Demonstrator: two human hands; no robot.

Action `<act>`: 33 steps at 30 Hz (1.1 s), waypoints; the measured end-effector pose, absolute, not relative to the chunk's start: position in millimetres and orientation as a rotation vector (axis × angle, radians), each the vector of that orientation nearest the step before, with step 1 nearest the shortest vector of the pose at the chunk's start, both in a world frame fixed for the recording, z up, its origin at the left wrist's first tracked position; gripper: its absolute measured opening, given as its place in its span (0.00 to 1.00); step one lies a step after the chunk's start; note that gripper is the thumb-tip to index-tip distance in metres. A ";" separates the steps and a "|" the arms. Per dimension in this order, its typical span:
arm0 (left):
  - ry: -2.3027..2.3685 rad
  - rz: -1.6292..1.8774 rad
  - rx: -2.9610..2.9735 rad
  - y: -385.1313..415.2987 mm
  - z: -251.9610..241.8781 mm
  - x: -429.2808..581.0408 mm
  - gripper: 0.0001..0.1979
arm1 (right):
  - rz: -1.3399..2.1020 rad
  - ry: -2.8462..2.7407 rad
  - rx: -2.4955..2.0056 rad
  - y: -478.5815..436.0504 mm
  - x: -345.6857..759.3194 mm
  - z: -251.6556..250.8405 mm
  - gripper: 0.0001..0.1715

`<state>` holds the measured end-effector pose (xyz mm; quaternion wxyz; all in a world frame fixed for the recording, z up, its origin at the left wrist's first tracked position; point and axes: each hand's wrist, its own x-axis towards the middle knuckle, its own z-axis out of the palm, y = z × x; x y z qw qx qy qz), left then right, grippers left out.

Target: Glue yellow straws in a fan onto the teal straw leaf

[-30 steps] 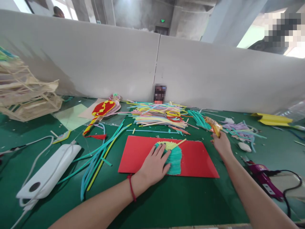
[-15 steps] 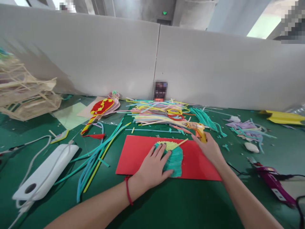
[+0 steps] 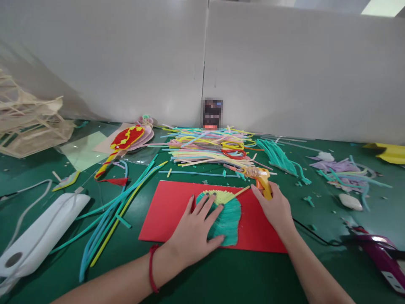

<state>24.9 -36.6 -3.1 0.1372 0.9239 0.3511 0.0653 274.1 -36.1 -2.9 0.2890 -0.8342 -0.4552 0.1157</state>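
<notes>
My left hand [image 3: 193, 236] lies flat with fingers spread over a green, ribbed strip-built piece [image 3: 226, 226] with a yellow, fan-like top part [image 3: 225, 196]. Beneath them is a red card [image 3: 167, 202]. From the yellow part a thin yellow strip [image 3: 239, 193] sticks out to the upper right. My right hand [image 3: 278, 211] is wrapped round the handle of a yellow-orange hot glue gun [image 3: 257, 174], just above the card's upper right edge. The gun's tip points left, over the table behind the card. My right index finger is close to the strip's outer end.
Behind the card lies a heap of coloured strips [image 3: 202, 147] with red-handled scissors [image 3: 234, 154]. Left are long loose strips [image 3: 122, 211], a red-and-yellow fan shape [image 3: 128, 138] and a white power bank-like device [image 3: 44, 236]. Right are scraps [image 3: 348, 173] and a purple tool [image 3: 378, 253].
The view has tilted down and moved closer. My left fingers are spread a little wider on the green piece. The right hand keeps the glue gun in about the same place.
</notes>
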 end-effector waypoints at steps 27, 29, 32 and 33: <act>1.078 0.239 2.521 -32.0 -4.6 21.5 0.30 | 0.897 -1.102 -1.794 -56.7 240.8 9.1 0.32; 1.076 0.253 2.476 -30.1 -1.7 20.4 0.30 | 0.891 -1.105 -1.793 -56.7 241.4 8.6 0.32; 1.093 0.284 2.420 -26.9 3.5 18.6 0.28 | 0.893 -1.108 -1.783 -57.3 242.0 8.0 0.31; 1.090 0.294 2.413 -25.7 4.9 18.2 0.28 | 0.898 -1.108 -1.779 -57.6 242.1 7.9 0.31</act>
